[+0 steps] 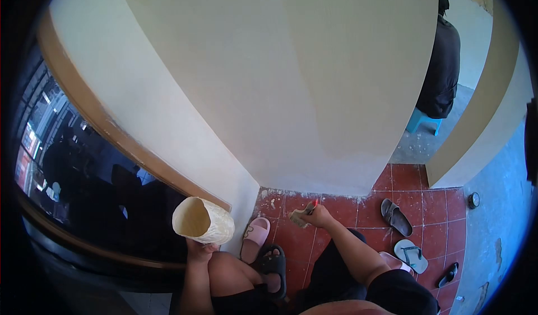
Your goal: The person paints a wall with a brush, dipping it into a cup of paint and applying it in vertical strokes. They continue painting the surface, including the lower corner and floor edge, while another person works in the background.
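A cream-coloured container [221, 225] with a wide open mouth is held up by my left hand [200, 249], whose fingers are around its lower part. My right hand [318, 216] is closed around the handle of a flat tool with a red end [301, 214], perhaps a brush or scraper. The tool points left, over the red floor tiles. Behind both hands stands a pale wall [252, 91] with a darker, smoother-looking area in its middle.
Sandals lie on the red tiles [302, 239]: a pink one [256, 238], a brown one [395, 218] and a grey one [411, 255]. A dark window [101, 186] is at left. Through the doorway a person in dark clothes [443, 63] sits on a blue stool [424, 122].
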### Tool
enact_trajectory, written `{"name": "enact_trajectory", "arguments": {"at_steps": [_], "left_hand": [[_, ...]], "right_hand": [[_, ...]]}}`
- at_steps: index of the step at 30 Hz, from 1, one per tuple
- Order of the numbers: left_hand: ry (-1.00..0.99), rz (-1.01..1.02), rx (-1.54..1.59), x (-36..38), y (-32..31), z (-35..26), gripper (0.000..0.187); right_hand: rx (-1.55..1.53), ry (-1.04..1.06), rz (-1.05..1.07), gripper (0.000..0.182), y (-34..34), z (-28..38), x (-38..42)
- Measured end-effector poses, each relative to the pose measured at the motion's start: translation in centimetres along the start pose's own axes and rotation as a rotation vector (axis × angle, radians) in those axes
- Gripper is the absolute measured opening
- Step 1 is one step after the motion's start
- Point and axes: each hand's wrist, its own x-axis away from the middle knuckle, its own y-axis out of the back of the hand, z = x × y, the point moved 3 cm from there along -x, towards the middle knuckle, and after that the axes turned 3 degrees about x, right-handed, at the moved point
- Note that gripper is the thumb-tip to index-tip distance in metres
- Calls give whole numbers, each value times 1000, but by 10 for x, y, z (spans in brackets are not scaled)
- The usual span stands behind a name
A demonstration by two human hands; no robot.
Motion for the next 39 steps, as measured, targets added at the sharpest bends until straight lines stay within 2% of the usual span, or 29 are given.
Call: {"name": "enact_trajectory", "arguments": {"at_steps": [8,11,13,14,15,16,18,20,21,23,25,26,28,32,35,39], "left_hand": [[-51,-57,55,12,-8,-10,97],[-132,-42,118,-15,-34,-19,95],[-109,30,135,-26,-52,-31,93],[-106,69,141,-31,-57,-33,90],[-111,70,165,-35,-58,-31,90],[-95,107,134,-37,-59,-26,88],[-81,146,166,-40,-69,-27,83],[-71,181,132,-43,-75,-38,82],[-71,220,87,-43,-77,-41,82],[-53,220,76,-44,-72,-39,82],[-49,206,86,-47,-72,-40,82],[-33,186,110,-48,-71,-40,82],[-22,173,117,-46,-69,-37,82],[-8,162,104,-38,-57,-29,82],[46,187,98,-29,-50,-31,83],[81,278,-46,-20,-40,-22,97]], "right_hand": [[46,52,42,40,-2,13,5],[69,40,18,34,48,35,27],[-100,317,-190,26,99,66,48],[-126,411,-258,15,136,97,66],[-103,538,-352,16,168,110,68],[11,694,-468,19,207,143,82],[279,768,-680,19,277,198,105],[800,1012,-953,20,339,261,128],[938,1030,-1060,20,362,297,141],[908,1263,-1184,17,395,363,159],[1064,1267,-1380,23,416,406,157],[1069,1262,-1374,23,423,416,149],[1283,1192,-1342,36,428,429,136],[1368,1133,-1212,37,396,376,94],[1314,1075,-1064,37,333,297,79],[1222,882,-762,31,245,189,60]]}}
